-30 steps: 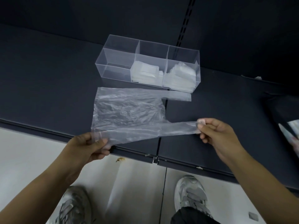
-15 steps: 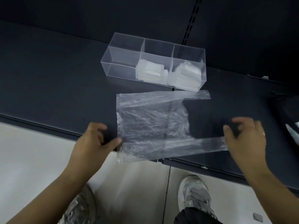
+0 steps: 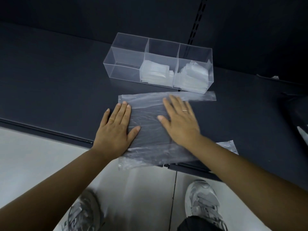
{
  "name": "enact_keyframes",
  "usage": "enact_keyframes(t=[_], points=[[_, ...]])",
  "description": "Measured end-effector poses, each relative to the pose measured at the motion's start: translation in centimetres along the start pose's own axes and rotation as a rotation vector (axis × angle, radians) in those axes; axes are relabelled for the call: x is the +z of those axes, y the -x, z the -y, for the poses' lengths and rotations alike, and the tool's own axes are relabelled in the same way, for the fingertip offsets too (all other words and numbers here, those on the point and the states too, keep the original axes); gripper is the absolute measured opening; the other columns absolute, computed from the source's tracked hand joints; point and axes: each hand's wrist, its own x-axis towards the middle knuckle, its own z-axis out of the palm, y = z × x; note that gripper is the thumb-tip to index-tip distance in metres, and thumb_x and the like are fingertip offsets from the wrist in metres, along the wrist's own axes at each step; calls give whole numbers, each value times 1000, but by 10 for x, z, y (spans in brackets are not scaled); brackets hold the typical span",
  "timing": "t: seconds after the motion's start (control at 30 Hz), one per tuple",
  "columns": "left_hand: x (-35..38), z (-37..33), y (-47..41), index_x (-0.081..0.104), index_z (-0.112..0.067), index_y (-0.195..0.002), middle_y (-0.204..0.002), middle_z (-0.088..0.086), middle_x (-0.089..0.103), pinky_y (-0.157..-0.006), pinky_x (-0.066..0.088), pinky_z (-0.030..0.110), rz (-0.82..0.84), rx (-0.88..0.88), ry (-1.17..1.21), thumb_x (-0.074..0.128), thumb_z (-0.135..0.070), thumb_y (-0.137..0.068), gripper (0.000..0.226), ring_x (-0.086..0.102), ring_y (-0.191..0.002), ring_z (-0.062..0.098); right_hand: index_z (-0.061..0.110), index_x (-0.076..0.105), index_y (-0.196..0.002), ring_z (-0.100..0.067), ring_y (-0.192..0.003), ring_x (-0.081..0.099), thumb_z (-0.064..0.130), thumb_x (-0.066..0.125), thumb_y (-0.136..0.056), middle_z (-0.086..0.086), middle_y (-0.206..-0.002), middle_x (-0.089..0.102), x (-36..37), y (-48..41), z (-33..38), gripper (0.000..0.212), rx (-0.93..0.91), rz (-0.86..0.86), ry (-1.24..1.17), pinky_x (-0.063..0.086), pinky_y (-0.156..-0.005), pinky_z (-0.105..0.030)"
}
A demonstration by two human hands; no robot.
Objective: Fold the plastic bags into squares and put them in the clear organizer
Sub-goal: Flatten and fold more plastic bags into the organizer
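Observation:
A clear plastic bag (image 3: pixel 148 124) lies spread flat on the dark shelf (image 3: pixel 50 90), its two handles pointing right and its near edge hanging over the shelf's front lip. My left hand (image 3: pixel 115 130) presses flat on the bag's left edge with straight fingers. My right hand (image 3: pixel 180 122) lies flat on the bag's right part, fingers spread. Just behind the bag stands the clear organizer (image 3: pixel 126 52) with three compartments. Folded bags (image 3: pixel 156 72) fill its middle and right compartments; the left compartment holds nothing.
The shelf's back wall rises right behind the organizer. A dark object (image 3: pixel 298 114) with something white sits at the far right edge. Pale floor and my two grey shoes (image 3: pixel 201 200) lie below the shelf's front lip.
Both hands have let go of the bag's corner and handle. The bag has dropped flat onto the shelf, and both palms have moved onto it and press it down.

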Motion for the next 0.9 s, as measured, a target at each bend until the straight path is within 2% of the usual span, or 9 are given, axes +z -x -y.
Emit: enact_keyframes(t=[0.1, 0.2, 0.33, 0.47, 0.53, 0.6, 0.73, 0.83, 0.9], points=[[-2, 5, 4, -8, -19, -152, -156, -5, -14, -118, -11, 35, 23, -25, -24, -12, -70, -84, 85, -15, -144, 11, 21, 12, -153, -18, -149, 1, 56, 13, -96, -3, -162, 6, -8, 21, -50, 68, 156, -37, 46, -3, -120, -39], [-6, 7, 13, -7, -16, -152, -160, -1, -9, -119, -9, 36, 29, -77, -24, -8, -68, -85, 85, -13, -145, 13, 10, 25, -151, -26, -147, 12, 43, 29, -100, -12, -159, 18, -17, 45, -81, 61, 286, -166, 52, 5, -120, -44], [-15, 10, 46, 19, -8, -151, -159, 8, 14, -120, 4, 39, -148, 62, 149, 17, -60, -95, 77, 9, -148, 22, 0, 31, -146, -32, -146, 16, 31, 38, -101, -19, -156, 22, -30, 63, -81, 56, 355, -303, 29, 10, -119, -48], [-9, 11, 90, 39, -9, -144, -154, 9, 33, -116, 20, 47, -105, 438, 99, 48, -60, -89, 76, 28, -143, 25, 13, 32, -148, -21, -146, 15, 52, 40, -95, -5, -159, 21, -28, 77, -1, 66, -45, -174, -292, 11, -119, -38], [-2, 9, 100, 47, -10, -139, -148, 8, 42, -110, 29, 48, -142, 476, 53, 53, -43, -90, 60, 38, -138, 27, 22, 25, -150, -13, -147, 10, 64, 45, -88, 2, -160, 14, -16, 89, 44, 77, -321, 27, -318, 5, -118, -32], [-3, 5, 100, 61, -9, -126, -136, 9, 55, -104, 39, 47, -267, 462, 115, 57, -25, -90, 40, 49, -129, 29, 21, 30, -148, -15, -145, 17, 60, 61, -80, -1, -158, 22, -2, 98, 71, 84, -463, 76, -223, 8, -120, -34], [-18, -7, 93, 77, -12, -99, -112, 2, 71, -95, 48, 44, -396, 458, 249, 60, -21, -90, 22, 61, -115, 26, 15, 64, -117, -23, -114, 55, 27, 74, -71, -4, -127, 60, 2, 99, 73, 48, -339, -133, -206, 38, -102, -37], [-37, -7, 94, 79, -16, -90, -99, -8, 74, -91, 49, 36, -292, 351, 406, 56, -32, -89, 27, 65, -107, 14, 17, 71, -89, -22, -90, 62, 20, 65, -78, 1, -100, 68, -10, 104, 44, 13, -257, -312, -260, 37, -83, -32], [-52, -1, 97, 78, -23, -86, -95, -16, 73, -90, 48, 27, -196, 195, 565, 58, -39, -87, 26, 63, -102, 2, 18, 72, -82, -18, -84, 62, 22, 62, -83, 5, -91, 69, -23, 112, 20, 11, -158, -319, -258, 34, -80, -30]])
